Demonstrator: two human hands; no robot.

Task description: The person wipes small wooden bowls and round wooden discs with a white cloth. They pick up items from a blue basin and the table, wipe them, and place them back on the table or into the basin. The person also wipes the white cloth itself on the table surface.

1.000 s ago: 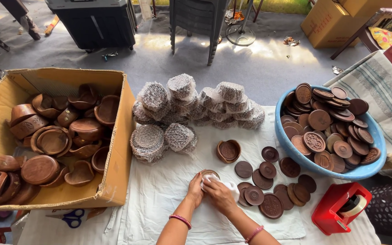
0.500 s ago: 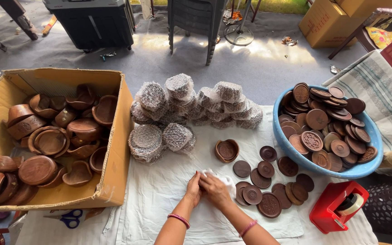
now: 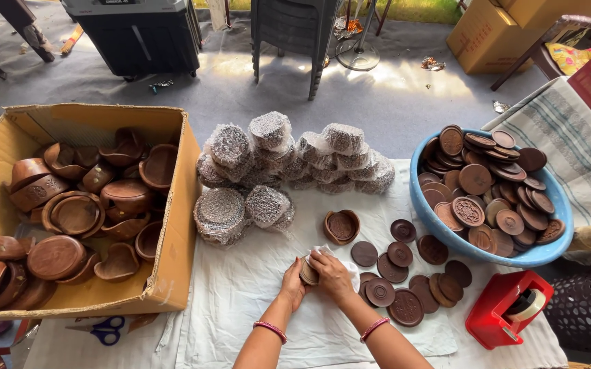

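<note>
I'm pressing my left hand (image 3: 294, 283) and right hand (image 3: 333, 273) together, fingers curled, forearms angling inward, bangled wrists.

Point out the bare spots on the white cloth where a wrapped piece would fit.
Free: the cloth between the cardboard box and the left hand, below the wrapped bundles; also the strip near the forearms, left of the tape dispenser. Crowded: the loose lids right of the right hand, up to the blue basin.
</note>
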